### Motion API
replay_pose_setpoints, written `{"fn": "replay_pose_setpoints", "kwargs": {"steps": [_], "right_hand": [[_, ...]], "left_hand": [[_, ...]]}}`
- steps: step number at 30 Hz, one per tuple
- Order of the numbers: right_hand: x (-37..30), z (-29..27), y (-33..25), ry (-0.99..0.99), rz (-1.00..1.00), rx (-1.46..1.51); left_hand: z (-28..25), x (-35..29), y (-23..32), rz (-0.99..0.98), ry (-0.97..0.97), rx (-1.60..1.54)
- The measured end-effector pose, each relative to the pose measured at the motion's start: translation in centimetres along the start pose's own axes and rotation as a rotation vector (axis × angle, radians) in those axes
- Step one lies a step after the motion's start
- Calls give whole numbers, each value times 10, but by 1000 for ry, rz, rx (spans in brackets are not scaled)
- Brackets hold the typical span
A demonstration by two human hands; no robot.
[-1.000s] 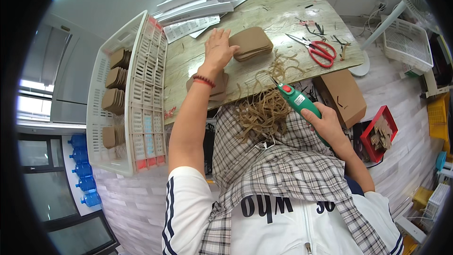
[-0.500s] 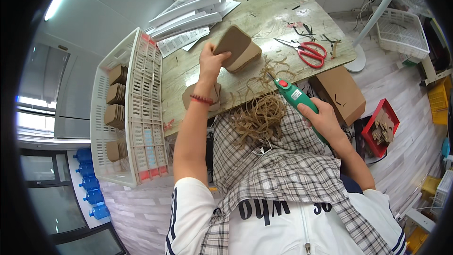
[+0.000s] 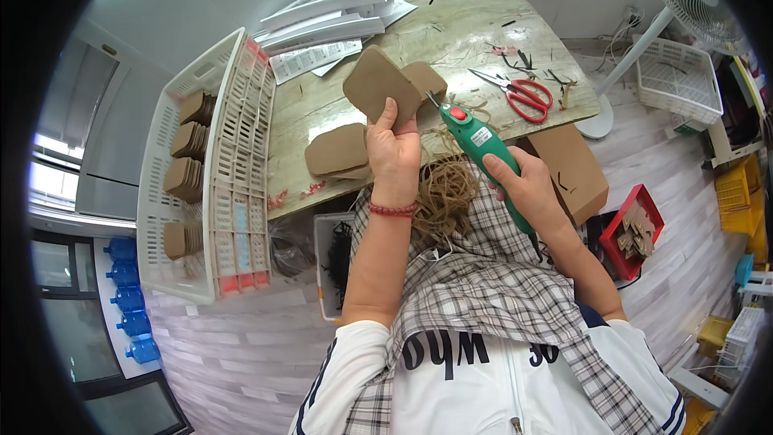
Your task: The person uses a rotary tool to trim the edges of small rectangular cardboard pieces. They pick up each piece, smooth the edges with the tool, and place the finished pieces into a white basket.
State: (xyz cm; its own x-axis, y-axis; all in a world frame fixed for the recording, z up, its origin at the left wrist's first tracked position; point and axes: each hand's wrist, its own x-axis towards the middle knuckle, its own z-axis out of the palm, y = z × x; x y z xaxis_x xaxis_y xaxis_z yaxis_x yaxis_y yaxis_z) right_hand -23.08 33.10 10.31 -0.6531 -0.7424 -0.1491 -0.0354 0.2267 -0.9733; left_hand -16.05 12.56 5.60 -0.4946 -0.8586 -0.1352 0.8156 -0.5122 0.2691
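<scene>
My left hand (image 3: 393, 149) grips a flat brown pad with rounded corners (image 3: 381, 84), thumb on its face, holding it up over the table. In my right hand (image 3: 523, 181) is a green handheld power tool (image 3: 477, 138) with a red button and a thin metal tip. That tip is close to the pad's right edge; whether they touch, I cannot tell. Behind the held pad lies a stack of similar pads (image 3: 428, 80), partly hidden. More pads (image 3: 336, 151) lie at the table's near left. Curly brown trimmings (image 3: 444, 197) heap on my apron and over the table edge.
Red-handled scissors (image 3: 523, 98) and dark scraps lie on the table (image 3: 451, 24), with papers (image 3: 330, 20) at the back. At left, a white crate (image 3: 241, 169) holds rows of pads. A cardboard box (image 3: 568, 173), a red tray (image 3: 634, 234) and a fan (image 3: 688, 0) are at right.
My left hand has moved right and turned, bringing the pad from beside the stack toward the tool. My right hand has shifted slightly left and up with the tool.
</scene>
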Motion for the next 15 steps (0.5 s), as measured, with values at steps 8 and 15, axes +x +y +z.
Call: {"fn": "replay_pose_setpoints", "kwargs": {"steps": [8, 15], "right_hand": [[-1, -1, -4, -58, -5, -23], [-1, -2, -3, 1, -31, -18]], "left_hand": [[-1, -6, -9, -30, 3, -25], [-9, -16, -17, -89, -69, 14]]}}
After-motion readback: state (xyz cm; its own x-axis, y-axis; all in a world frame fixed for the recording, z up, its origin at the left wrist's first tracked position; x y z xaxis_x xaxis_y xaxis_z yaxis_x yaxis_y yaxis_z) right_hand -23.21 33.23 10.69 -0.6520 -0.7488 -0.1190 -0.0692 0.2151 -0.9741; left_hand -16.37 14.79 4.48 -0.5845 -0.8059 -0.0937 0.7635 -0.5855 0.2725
